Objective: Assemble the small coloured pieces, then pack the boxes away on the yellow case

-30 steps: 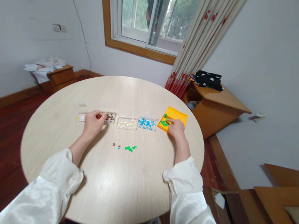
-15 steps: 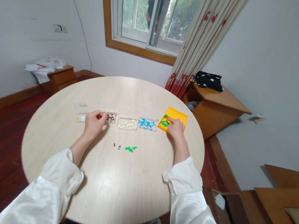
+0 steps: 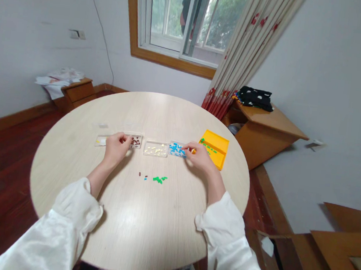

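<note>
My left hand (image 3: pixel 116 147) is closed in a pinch beside the clear tray of small brown pieces (image 3: pixel 136 141). Whatever lies between its fingertips is too small to make out. My right hand (image 3: pixel 200 157) reaches over the right part of a clear tray holding small blue pieces (image 3: pixel 176 148), its fingers bent together in a pinch whose content I cannot make out. Between the hands is a clear tray with pale yellow pieces (image 3: pixel 156 150). Behind the right hand lies an open yellow box (image 3: pixel 221 144) with green pieces in it, partly covered by the hand.
Nearer on the round table (image 3: pixel 135 220) lie a small heap of green pieces (image 3: pixel 159 179), two brown bits and one blue bit. Another clear tray (image 3: pixel 100 140) stands left of my left hand. Wooden furniture (image 3: pixel 264 135) stands past the table's right edge.
My right hand has moved left from the yellow box to the blue pieces, uncovering a row of green pieces in the box. My left hand stays by the brown pieces. The view has shifted slightly.
</note>
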{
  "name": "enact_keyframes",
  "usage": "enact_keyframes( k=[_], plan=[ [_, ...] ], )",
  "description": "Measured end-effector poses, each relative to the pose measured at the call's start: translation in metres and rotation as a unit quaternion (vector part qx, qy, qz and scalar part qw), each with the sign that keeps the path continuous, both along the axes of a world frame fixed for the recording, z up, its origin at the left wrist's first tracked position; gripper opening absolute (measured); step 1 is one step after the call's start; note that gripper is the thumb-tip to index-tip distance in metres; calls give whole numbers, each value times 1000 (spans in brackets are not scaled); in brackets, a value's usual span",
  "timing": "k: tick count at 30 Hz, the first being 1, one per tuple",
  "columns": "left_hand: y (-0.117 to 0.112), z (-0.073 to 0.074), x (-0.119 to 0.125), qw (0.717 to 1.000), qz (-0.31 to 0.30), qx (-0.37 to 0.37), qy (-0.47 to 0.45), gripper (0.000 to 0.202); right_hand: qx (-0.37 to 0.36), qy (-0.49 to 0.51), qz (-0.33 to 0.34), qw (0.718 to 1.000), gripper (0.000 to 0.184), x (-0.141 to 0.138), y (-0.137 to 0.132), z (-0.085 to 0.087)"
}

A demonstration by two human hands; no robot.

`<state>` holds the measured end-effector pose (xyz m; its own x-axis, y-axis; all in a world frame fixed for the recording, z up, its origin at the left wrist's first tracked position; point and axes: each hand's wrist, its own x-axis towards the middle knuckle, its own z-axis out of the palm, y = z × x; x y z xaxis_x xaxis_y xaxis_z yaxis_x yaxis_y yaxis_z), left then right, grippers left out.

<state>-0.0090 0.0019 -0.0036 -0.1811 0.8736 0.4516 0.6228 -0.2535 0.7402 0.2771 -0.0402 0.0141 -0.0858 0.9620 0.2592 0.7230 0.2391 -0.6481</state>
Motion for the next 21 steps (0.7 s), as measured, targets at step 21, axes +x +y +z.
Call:
enact_keyframes(
  k=[21],
  plan=[
    [1,-9,2,1000,-23,2,-3,27,-208,13,309,928,24,-58,-20,-1]
  ],
)
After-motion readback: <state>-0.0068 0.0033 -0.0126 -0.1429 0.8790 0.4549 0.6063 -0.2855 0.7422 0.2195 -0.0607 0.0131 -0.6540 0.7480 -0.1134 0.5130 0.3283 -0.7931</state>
